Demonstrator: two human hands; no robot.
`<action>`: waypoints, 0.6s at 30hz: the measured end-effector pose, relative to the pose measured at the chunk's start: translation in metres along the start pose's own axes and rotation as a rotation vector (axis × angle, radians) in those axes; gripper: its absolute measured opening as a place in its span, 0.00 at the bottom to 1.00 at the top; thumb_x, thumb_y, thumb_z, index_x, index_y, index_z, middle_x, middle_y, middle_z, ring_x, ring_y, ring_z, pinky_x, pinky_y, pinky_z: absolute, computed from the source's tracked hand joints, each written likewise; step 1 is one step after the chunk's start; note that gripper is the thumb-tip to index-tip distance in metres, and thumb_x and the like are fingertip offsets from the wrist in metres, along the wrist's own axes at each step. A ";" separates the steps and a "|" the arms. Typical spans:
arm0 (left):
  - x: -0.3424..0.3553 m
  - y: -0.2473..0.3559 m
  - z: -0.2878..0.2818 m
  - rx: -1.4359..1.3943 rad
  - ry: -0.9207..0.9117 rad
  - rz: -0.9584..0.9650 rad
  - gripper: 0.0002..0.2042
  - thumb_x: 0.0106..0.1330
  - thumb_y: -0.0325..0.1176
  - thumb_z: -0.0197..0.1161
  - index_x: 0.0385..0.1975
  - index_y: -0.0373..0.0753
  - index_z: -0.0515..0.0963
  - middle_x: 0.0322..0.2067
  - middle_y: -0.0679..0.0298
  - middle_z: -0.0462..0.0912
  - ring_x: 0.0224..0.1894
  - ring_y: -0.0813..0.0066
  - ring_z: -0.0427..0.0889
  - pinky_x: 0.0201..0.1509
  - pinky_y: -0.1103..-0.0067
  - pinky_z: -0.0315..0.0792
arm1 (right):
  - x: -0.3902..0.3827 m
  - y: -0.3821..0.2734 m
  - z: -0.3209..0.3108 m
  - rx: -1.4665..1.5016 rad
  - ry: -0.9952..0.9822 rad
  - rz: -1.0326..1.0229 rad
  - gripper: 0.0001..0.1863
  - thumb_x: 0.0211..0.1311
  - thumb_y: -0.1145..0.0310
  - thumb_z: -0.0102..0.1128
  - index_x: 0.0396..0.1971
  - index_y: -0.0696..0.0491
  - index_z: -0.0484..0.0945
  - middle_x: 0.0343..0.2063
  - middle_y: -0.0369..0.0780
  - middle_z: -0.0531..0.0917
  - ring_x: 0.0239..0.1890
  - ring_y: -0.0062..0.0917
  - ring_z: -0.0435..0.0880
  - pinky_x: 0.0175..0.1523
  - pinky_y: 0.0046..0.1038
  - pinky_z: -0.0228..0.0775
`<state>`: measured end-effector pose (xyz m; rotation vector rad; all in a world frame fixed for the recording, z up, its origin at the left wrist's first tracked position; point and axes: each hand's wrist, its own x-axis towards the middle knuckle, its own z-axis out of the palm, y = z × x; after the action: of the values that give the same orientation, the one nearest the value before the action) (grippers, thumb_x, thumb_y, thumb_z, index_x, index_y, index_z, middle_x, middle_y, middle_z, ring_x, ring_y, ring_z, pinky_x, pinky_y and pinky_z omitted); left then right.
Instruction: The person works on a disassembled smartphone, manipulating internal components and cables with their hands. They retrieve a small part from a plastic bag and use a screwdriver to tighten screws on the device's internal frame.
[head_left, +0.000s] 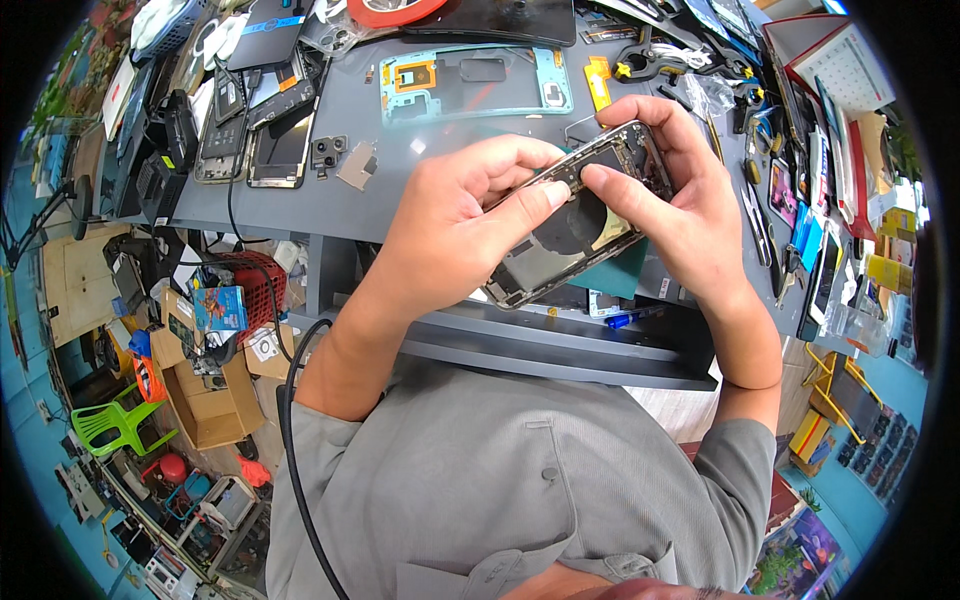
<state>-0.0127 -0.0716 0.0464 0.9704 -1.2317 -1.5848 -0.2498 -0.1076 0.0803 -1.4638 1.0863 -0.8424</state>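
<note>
Containers stand mostly at our left: an open brown cardboard box (212, 408) with small dark pieces too unclear to name, a red plastic mesh basket (262, 285) behind a blue printed packet (220, 309), and a blue plastic basket (178, 32) holding white material. Below the desk edge, our grey pulled-out drawer (480, 345) contains a blue marker (622, 320) and a pale blue phone part (603, 303). Over that edge we hold an opened dark smartphone body (570, 228), tilted, its inside facing up. Our left hand (450, 220) and right hand (680, 185) grip opposite ends, fingers curled closed round the rim, thumbs near each other on the inner face. Across the grey desk (350, 215) we see a light blue rectangular phone frame (556, 75), a red ring-shaped roll (395, 10) and a white calendar (845, 65); a green plastic chair (115, 425) stands on the floor near our cardboard box.
</note>
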 end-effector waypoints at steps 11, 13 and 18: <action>-0.002 0.002 -0.003 0.072 -0.036 0.050 0.19 0.79 0.21 0.69 0.66 0.25 0.79 0.56 0.52 0.92 0.58 0.74 0.90 0.66 0.75 0.83 | -0.001 0.003 0.000 0.000 0.003 -0.031 0.26 0.71 0.71 0.80 0.64 0.57 0.79 0.54 0.37 0.86 0.56 0.17 0.83 0.63 0.23 0.77; -0.002 0.000 -0.002 0.056 -0.026 0.051 0.18 0.80 0.22 0.69 0.66 0.25 0.80 0.56 0.52 0.92 0.58 0.74 0.90 0.66 0.75 0.83 | -0.001 0.002 0.000 -0.001 0.003 -0.038 0.26 0.70 0.71 0.80 0.64 0.57 0.79 0.53 0.36 0.86 0.55 0.17 0.84 0.62 0.23 0.77; 0.001 0.000 -0.001 0.038 -0.021 0.012 0.15 0.82 0.23 0.67 0.64 0.26 0.81 0.54 0.54 0.93 0.56 0.77 0.90 0.64 0.77 0.83 | -0.001 0.002 -0.001 -0.023 -0.001 -0.031 0.26 0.70 0.70 0.80 0.64 0.57 0.80 0.52 0.36 0.87 0.53 0.17 0.84 0.61 0.23 0.78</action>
<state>-0.0123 -0.0723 0.0458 0.9708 -1.2844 -1.5706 -0.2514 -0.1069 0.0784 -1.5032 1.0784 -0.8537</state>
